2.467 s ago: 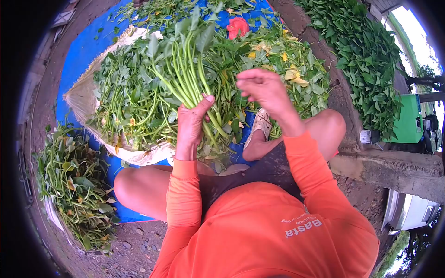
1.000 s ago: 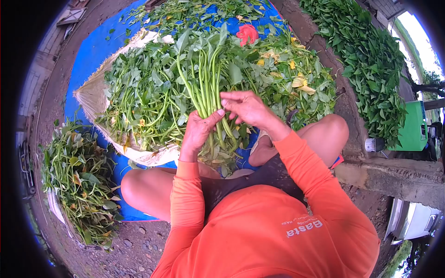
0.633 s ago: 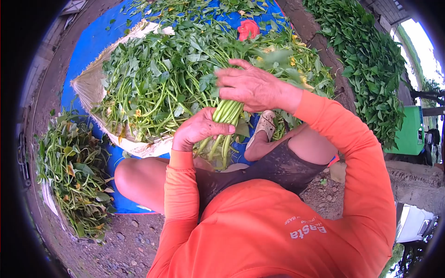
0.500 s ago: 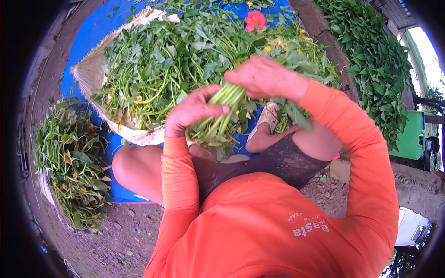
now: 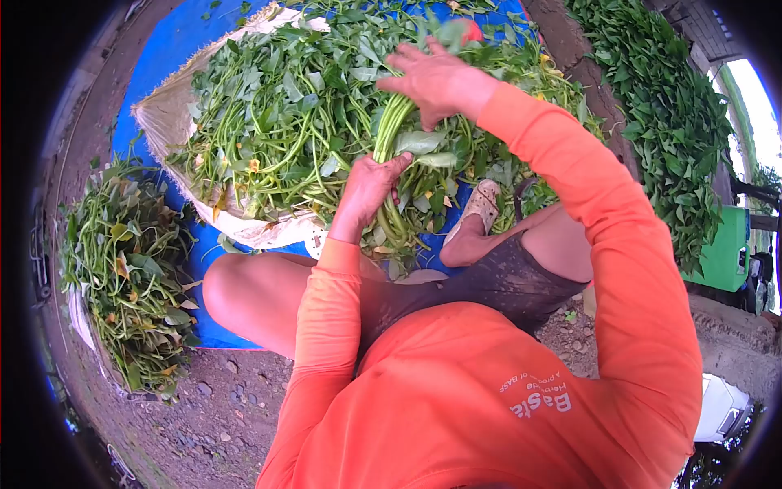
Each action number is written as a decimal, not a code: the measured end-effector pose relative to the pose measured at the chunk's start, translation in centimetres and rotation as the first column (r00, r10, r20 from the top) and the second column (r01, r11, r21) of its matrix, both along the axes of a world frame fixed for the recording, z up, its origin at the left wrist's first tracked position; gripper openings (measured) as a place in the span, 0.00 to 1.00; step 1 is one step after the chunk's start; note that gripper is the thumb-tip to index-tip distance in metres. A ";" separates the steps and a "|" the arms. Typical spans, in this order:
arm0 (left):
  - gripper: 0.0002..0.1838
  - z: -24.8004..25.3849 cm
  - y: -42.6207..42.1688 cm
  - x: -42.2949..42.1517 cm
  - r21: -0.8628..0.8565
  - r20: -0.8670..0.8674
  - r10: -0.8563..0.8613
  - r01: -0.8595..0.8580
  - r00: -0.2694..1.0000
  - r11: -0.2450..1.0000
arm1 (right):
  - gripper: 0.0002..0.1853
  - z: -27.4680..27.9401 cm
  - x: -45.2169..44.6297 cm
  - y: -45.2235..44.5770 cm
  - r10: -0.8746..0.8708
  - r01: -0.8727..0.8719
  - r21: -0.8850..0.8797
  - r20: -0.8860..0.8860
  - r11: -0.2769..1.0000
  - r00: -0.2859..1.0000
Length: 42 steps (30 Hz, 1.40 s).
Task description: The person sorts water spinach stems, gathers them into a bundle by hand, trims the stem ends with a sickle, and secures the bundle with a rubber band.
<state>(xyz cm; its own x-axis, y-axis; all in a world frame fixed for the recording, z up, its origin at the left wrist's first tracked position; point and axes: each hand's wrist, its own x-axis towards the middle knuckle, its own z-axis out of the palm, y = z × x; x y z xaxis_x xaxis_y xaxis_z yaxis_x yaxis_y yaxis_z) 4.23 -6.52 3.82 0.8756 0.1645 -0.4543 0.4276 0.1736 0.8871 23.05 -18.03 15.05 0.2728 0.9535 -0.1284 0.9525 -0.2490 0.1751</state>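
Note:
My left hand (image 5: 371, 189) is closed around the middle of a bunch of leafy greens (image 5: 393, 122) with long pale-green stems. The stems point up and away from me, and their lower ends hang below the fist over the tarp. At the upper part of the bunch is my right hand (image 5: 440, 81), its fingers spread; its palm side is hidden. Beyond both hands lies a big heap of the same greens (image 5: 285, 122), with some yellowed leaves, on a pale woven sack (image 5: 163, 122).
A blue tarp (image 5: 218, 316) lies under the sack. Another pile of greens (image 5: 126, 285) stands at the left, and a long row of leafy greens (image 5: 660, 122) at the right. A green crate (image 5: 725, 253) is beside it. A red object (image 5: 471, 33) lies behind the heap.
My right hand has come off the stems, moved up and away, and spread its fingers. My left hand has shifted right and now grips the bunch, which stands more upright.

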 end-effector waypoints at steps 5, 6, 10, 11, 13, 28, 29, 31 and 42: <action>0.21 -2.8 1.0 -0.3 -0.269 -0.182 0.201 -0.245 0.963 0.931 | 0.22 -0.4 -0.7 -4.5 -0.125 0.253 0.728 -0.226 0.638 0.966; 0.20 -3.0 1.0 0.0 -0.282 -0.193 0.212 -0.262 0.958 0.923 | 0.18 -0.7 -4.0 -5.1 -0.191 0.502 0.603 -0.504 0.620 0.842; 0.21 -4.5 1.0 0.8 -0.312 -0.166 0.242 -0.284 0.956 0.907 | 0.22 -11.0 -15.9 -6.9 -0.210 0.629 0.418 -0.700 0.655 0.683; 0.21 -4.2 0.7 0.9 -0.366 -0.153 0.271 -0.310 0.950 0.877 | 0.27 -13.8 -17.9 -6.8 -0.248 0.628 0.461 -0.646 0.627 0.722; 0.20 -3.1 -0.4 0.6 -0.469 -0.138 0.335 -0.360 0.932 0.807 | 0.30 -12.1 -20.0 -6.1 -0.302 0.794 -0.115 -0.949 0.597 0.090; 0.17 -1.9 -0.1 0.7 -0.483 0.030 0.328 -0.274 0.944 0.832 | 0.31 -7.8 -16.2 -6.7 -0.139 0.727 0.606 -0.729 0.324 0.670; 0.16 -2.1 -0.4 0.6 -0.473 0.039 0.341 -0.284 0.939 0.834 | 0.29 -6.9 -15.3 -6.4 -0.053 0.673 0.661 -0.699 0.333 0.713; 0.14 -1.3 -1.7 0.7 -0.455 0.061 0.363 -0.298 0.930 0.839 | 0.24 -5.6 -13.7 -5.4 0.116 0.552 0.765 -0.614 0.331 0.781; 0.14 0.3 -1.2 -1.4 -0.604 0.038 0.161 -0.105 0.986 0.790 | 0.20 -12.2 -5.6 -5.6 0.179 0.930 0.354 -0.913 -0.096 0.366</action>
